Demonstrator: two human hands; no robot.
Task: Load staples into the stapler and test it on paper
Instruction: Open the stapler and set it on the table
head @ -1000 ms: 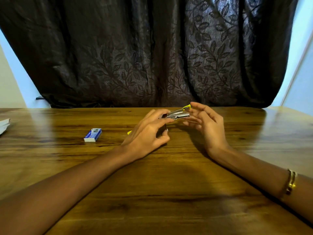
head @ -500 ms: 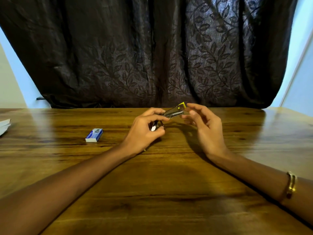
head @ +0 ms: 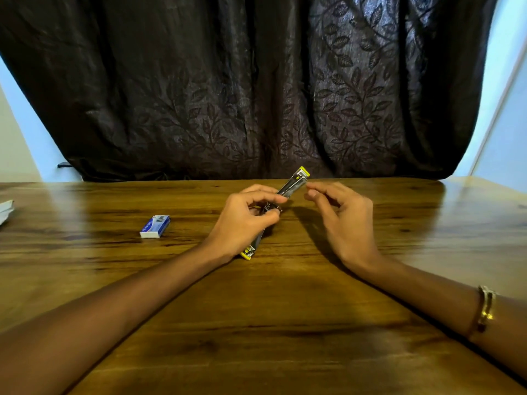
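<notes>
A small metal stapler (head: 293, 185) with yellow ends is swung fully open into one long line over the wooden table (head: 285, 323). My left hand (head: 245, 220) grips it around the hinge; its near yellow end pokes out below my palm and its far end tilts up toward the curtain. My right hand (head: 342, 220) hovers just right of the raised end, fingers loosely curled and apart, touching nothing. A blue and white staple box (head: 155, 226) lies flat on the table to the left of my left hand.
A dark leaf-patterned curtain (head: 256, 89) hangs behind the table's far edge. White paper (head: 5, 210) shows at the left edge of the table. A gold bracelet (head: 484, 312) is on my right wrist.
The stapler has swung from nearly level to a steep open line, its near end now below my left palm. My right hand has let go of its far end and drawn back slightly.
</notes>
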